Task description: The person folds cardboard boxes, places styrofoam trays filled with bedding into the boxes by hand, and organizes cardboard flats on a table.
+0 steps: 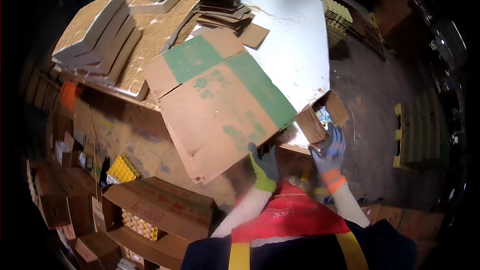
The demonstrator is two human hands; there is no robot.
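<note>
A flattened cardboard carton (215,100) with green printed bands lies slantwise over the table, its lower corner jutting past the edge. My left hand (263,164), in a grey glove with a yellow-green cuff, is at the carton's lower right edge, thumb stretched out and apart from the fingers. To its right, my right hand (331,150) wears a grey-blue glove with an orange cuff. Its fingers are spread against the near side of a small open cardboard box (312,126) on the table corner. Something blue and white shows inside that box.
Smaller cardboard pieces (225,10) are stacked on the white tabletop (295,35). White-sided slabs (95,35) stand at left. An open carton (165,205) with eggs (139,225) sits lower left, near yellow egg trays (122,169). Green pallets (422,132) stand right.
</note>
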